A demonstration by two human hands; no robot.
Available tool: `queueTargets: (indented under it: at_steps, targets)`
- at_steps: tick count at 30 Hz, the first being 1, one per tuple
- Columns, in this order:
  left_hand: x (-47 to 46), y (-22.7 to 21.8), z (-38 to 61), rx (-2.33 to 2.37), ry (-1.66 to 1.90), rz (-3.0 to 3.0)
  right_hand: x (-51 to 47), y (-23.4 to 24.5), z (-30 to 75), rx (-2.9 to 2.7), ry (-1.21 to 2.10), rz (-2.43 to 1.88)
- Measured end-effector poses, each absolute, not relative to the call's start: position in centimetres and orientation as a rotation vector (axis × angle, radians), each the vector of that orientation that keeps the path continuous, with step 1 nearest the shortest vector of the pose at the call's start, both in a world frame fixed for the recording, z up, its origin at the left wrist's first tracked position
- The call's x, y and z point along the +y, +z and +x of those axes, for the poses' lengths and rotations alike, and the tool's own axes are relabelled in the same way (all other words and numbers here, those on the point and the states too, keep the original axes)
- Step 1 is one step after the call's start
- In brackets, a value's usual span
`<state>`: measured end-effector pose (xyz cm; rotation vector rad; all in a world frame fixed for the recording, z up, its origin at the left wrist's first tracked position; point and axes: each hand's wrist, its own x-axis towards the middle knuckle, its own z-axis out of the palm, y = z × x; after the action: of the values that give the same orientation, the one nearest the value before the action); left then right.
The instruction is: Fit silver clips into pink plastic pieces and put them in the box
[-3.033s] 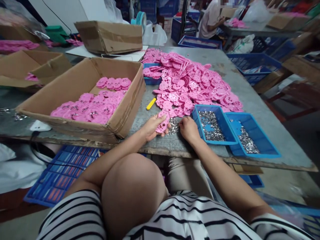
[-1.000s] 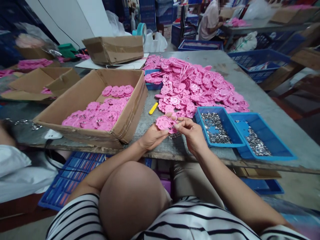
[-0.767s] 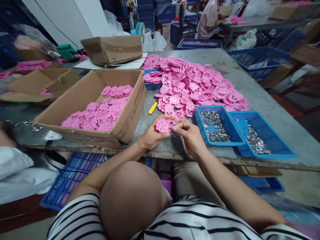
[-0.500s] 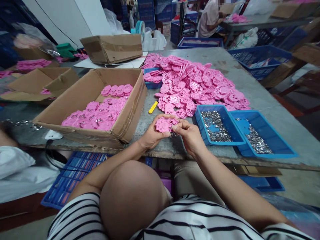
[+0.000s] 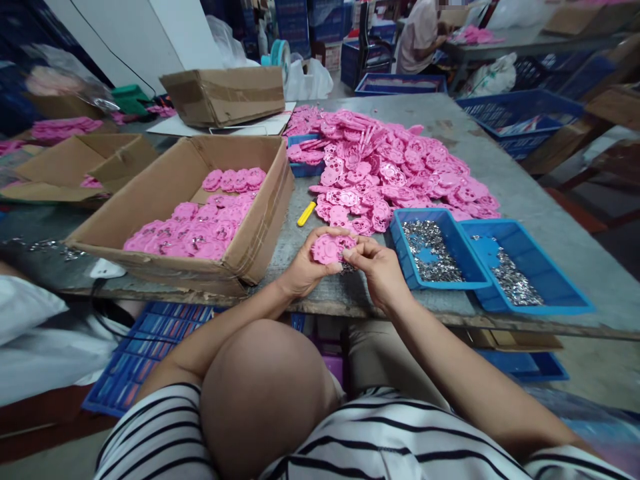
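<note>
A pink plastic piece [image 5: 327,249], flat with scalloped edges and holes, is gripped in my left hand [image 5: 303,270] above the table's front edge. My right hand [image 5: 379,272] is closed at the piece's right side, thumb and forefinger pinched against it; anything small between those fingertips is hidden. Beneath the hands, a few small metal bits show on the table. To the right stand a blue tray [image 5: 400,257] and a second blue tray [image 5: 560,309], both with small shiny metal parts. Behind the hands lies a large heap of similar pink pieces [image 5: 395,163].
On the left, an open cardboard box [image 5: 265,250] contains pink pieces with metal bits on them. A yellow-handled tool [image 5: 306,214] lies between box and heap. Another cardboard box [image 5: 225,97] stands farther back. A co-worker's white sleeve [image 5: 30,320] is at the left edge; another person [image 5: 417,37] sits behind.
My hands hold almost the same position at the pink piece, with hardly any finger movement visible. The co-worker's white sleeve at the left has shifted slightly.
</note>
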<state>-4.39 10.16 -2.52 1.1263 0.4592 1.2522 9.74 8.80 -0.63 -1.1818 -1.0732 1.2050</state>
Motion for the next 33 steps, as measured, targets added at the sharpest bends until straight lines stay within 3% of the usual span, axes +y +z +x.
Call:
queueTargets:
  at_steps: [14, 19, 28, 33]
  targets:
    - [10.1, -2.4, -4.4, 0.488, 1.257, 1.125, 8.9, -1.8, 9.4, -1.143, 1.056, -1.176]
    - [10.0, -2.1, -4.3, 0.531, 1.194, 0.965, 8.7, -1.7, 9.9, -1.068, 1.143, -1.136]
    - [10.0, -1.6, -4.2, 0.589, 1.129, 0.833, 9.4, 0.7, 16.4, -1.156, 0.656, -1.178]
    - [10.1, -1.8, -4.3, 0.616, 1.108, 0.879, 11.5, 0.8, 22.0, -1.484, 0.341, -1.719]
